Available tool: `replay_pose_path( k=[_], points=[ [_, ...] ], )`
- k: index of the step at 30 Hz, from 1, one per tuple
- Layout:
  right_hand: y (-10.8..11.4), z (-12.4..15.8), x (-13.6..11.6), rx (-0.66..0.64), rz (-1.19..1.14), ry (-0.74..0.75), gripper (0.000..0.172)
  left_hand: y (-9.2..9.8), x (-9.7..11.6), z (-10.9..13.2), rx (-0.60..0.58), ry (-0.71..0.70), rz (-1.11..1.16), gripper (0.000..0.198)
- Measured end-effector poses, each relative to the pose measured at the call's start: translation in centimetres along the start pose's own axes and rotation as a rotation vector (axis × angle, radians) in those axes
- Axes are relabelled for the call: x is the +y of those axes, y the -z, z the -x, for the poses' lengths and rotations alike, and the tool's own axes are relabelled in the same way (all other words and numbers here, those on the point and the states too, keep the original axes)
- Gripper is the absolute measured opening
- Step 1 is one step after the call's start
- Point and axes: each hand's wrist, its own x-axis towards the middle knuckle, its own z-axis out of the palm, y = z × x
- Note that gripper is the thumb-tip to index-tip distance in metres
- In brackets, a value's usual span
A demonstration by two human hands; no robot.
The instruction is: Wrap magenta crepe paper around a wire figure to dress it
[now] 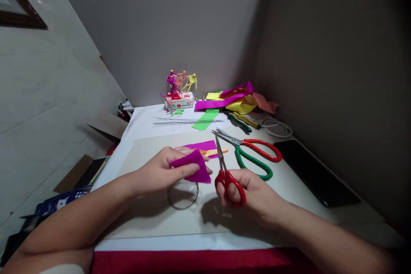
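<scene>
Purple paper (203,173), presumably light, limp and easily torn, best gripped near an edge, sits pinched between left hand (171,163) thumb and fingers; right hand (252,188) grips scissors (221,158) by their loops.

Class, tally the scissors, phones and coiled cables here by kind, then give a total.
Scissors: 2 (small red-handled metal pair in the right hand; larger red-and-green-handled metal pair)
Phones: 1 (flat black rectangular phone)
Coiled cables: 1 (thin white looped cable)
Total: 4
</scene>
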Motion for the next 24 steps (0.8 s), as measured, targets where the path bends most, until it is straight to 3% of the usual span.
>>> replay_pose_path(
  k=[4, 8, 11, 15, 19, 24],
  points=[
    [0.0, 0.0, -0.4, 0.11, 0.417, 0.069, 0.018, 0.9, -0.7, -0.2, 0.225, 0.204, 0.2, 0.025],
    [-1.1, 0.4, -0.3, -0.043, 0.886, 0.084, 0.01, 1.8, -1.2, -0.4, 0.363, 0.161, 0.307, 0.022],
    [-2.7, 0.6, -0.5, -0.164, 1.192, -0.028, 0.01, 2.2, -1.2, -0.4, 0.373, 0.143, 0.327, 0.021],
    [-4.8, 0.0, -1.3, -0.226, 1.439, -0.165, 0.012, 2.7, -1.1, -0.2, 0.359, 0.125, 0.345, 0.022],
    [-5.7, -1.4, -1.8, -0.18, 1.631, -0.283, 0.013, 3.1, -1.0, 0.1, 0.347, 0.104, 0.358, 0.023],
    [-6.0, -2.5, -2.1, -0.134, 1.685, -0.272, 0.016, 3.0, -0.8, 0.2, 0.32, 0.102, 0.364, 0.022]
  ],
)
